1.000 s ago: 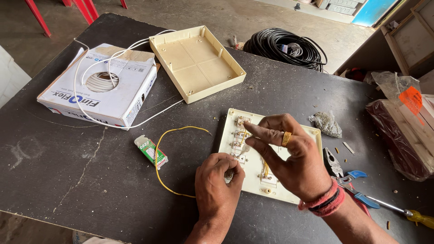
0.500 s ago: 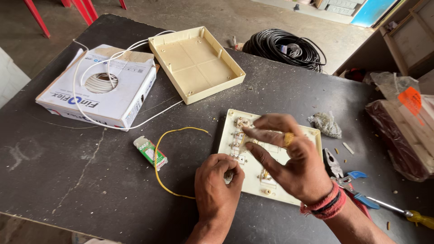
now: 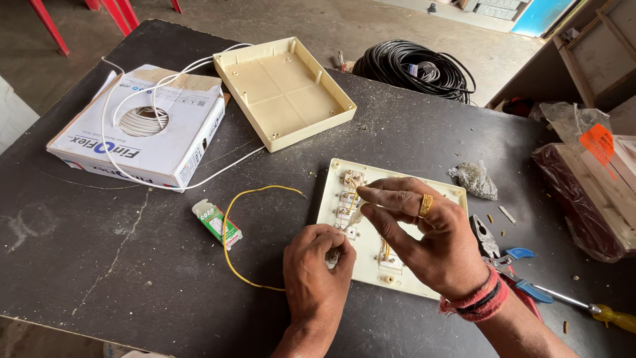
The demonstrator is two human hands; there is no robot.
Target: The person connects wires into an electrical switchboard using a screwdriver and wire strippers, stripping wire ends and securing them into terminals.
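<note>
Cream plastic makes up the switch plate (image 3: pixel 404 275), which lies face down on the dark table (image 3: pixel 132 265), near its front edge, with the small terminals on its back turned up. The right hand (image 3: pixel 434 242) is over the plate, and its thumb and first fingers are pressed together on something small near the terminals; it looks like the end of a short yellow wire piece, but this is too small to tell for sure. The left hand (image 3: pixel 317 265) rests at the left edge of the plate with its fingers closed on a thin tool or wire end, which the fingers mostly hide.

A loose yellow wire (image 3: pixel 228 232) curves on the table just beside the left hand, and a small green packet (image 3: pixel 216 222) lies touching the curve. Farther back sit a shallow cream box (image 3: pixel 285 93), a white carton (image 3: pixel 142 126) with white cable coming out, and a coil of black cable (image 3: pixel 414 66). Pliers with blue handles (image 3: pixel 510 262) lie to the right.

The plate seems light and stiff, but thin plastic can crack, so it is better held by its edges. The wire appears thin and bends easily; a pinch close to its end gives the best control.
</note>
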